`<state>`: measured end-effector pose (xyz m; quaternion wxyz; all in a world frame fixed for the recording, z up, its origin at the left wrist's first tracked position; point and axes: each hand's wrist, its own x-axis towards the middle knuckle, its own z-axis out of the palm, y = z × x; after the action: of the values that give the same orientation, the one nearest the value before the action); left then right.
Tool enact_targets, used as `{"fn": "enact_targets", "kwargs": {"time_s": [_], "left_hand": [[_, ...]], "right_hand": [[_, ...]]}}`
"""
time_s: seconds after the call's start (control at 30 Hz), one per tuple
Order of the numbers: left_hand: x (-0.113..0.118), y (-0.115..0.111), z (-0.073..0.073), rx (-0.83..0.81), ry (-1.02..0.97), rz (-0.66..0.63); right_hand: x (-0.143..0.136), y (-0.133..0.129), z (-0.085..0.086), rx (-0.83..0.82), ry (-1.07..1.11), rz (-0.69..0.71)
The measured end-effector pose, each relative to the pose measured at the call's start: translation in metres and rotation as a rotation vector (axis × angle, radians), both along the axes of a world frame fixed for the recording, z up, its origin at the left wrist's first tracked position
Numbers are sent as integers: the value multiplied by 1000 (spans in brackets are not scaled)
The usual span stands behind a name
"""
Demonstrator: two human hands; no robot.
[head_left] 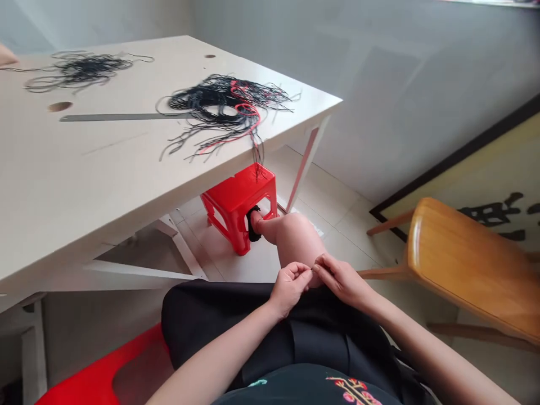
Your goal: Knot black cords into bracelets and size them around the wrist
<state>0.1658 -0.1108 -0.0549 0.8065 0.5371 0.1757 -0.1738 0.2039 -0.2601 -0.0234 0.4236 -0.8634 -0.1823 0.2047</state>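
Observation:
My left hand (290, 286) and my right hand (337, 277) meet above my lap, beside the bare knee, their fingers pinched together. Between the fingertips is something small and dark, too tiny to make out. On the white table (113, 169) lies a tangled bundle of black cords (215, 98) with a red cord (248, 108) running through it; some ends hang over the table's edge. A second heap of black cords (90, 68) lies farther left. A flat grey strip (122, 117) extends leftward from the nearer bundle.
A red plastic stool (240, 194) stands under the table edge, with my foot by it. A wooden chair (472, 259) is at the right, before a framed panel (502, 208) with black characters. Part of another person's hand (5, 55) shows at the far left.

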Motion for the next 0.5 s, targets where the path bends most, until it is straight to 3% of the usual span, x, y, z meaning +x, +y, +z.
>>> {"fn": "enact_targets", "kwargs": {"time_s": [0.1,0.2,0.33,0.5], "left_hand": [[12,-4,3,-52,98,-27],[24,-6,8,-92,178,-16],[33,-8,20,-83,222,45],[27,-5,33,54,222,215]], "right_hand": [[10,-9,-5,98,74,-87],[31,-17,-7,160,156,-67],[61,-19,-8,264,280,61],[85,2,-9,362,447,250]]}}
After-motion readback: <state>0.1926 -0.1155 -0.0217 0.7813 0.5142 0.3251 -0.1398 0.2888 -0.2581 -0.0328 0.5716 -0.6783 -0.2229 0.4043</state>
